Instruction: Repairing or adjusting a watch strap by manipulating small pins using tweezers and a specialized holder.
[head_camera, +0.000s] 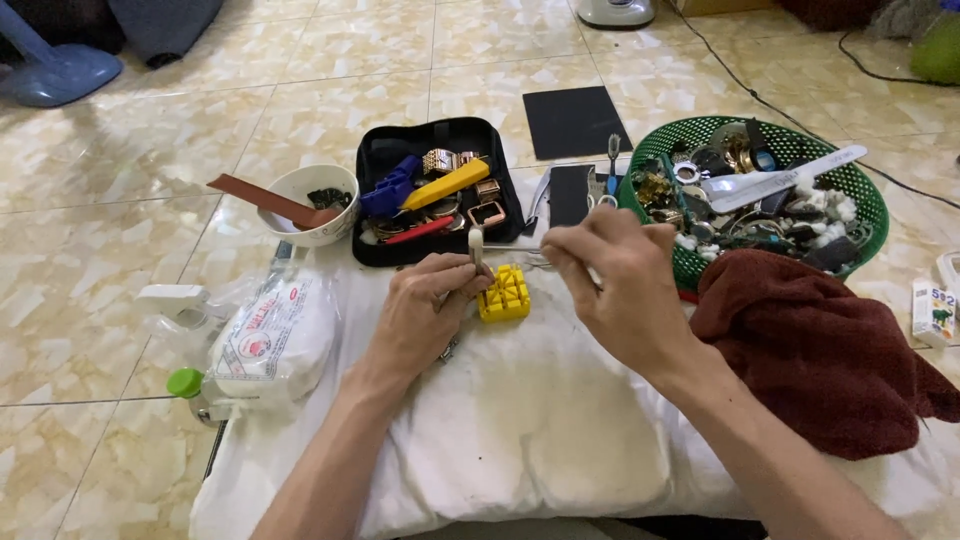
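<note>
My left hand (425, 310) grips a small pale watch part (476, 245) that sticks up between its fingers, with a bit of metal band hanging below the palm. My right hand (610, 285) pinches a thin metal tool whose tip points left toward that part. Both hands hover over a white cloth pad (520, 430). A small yellow block holder (503, 292) sits on the pad between and just beyond the hands.
An open black tool case (385, 150) holds a yellow tool, a blue tool and watch cases. A white bowl (300, 190) stands left; a green basket (860, 190) of watches and a dark red towel (820, 350) lie right. A bag and bottle (255, 350) lie at left.
</note>
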